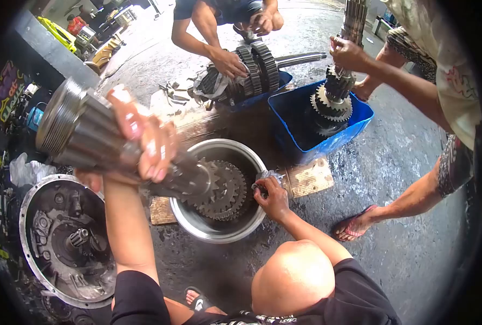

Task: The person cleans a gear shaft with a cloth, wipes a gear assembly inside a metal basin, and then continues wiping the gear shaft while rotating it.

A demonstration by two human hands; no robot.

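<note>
My left hand, smeared a little by motion, is closed around a thick splined gear shaft. The shaft leans to the upper left, its threaded end close to the camera. At its lower end, toothed gears sit inside a round metal basin. My right hand is at the basin's right rim, its fingers pinching a crumpled pale rag.
A round transmission housing lies at the left. Across from me, a person's hand wipes a gear assembly. At the right, another person holds a gear shaft upright in a blue tub. Wooden boards lie beneath.
</note>
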